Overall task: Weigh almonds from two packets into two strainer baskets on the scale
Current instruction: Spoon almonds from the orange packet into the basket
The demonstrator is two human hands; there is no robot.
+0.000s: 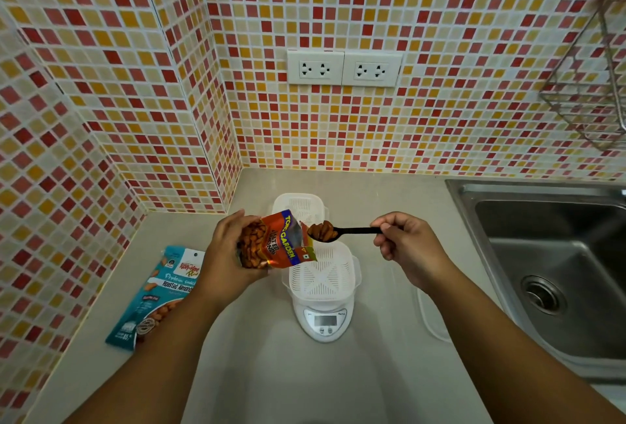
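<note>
My left hand (225,254) grips an orange almond packet (271,242), tilted with its torn mouth toward the right. My right hand (403,244) holds a black spoon (352,230) by the handle; its bowl carries a heap of almonds (321,231) just outside the packet's mouth, above a white strainer basket (325,271). That basket looks empty and sits on a small white digital scale (324,322). A second white strainer basket (299,205) rests on the counter behind. A teal roasted almond packet (159,291) lies flat at the left, partly hidden by my left forearm.
A steel sink (555,271) fills the right side of the beige counter (271,372). A clear lid or tray (435,318) lies between scale and sink. Tiled walls close the left and back, with two sockets (343,67) and a wire rack (589,84) on the wall.
</note>
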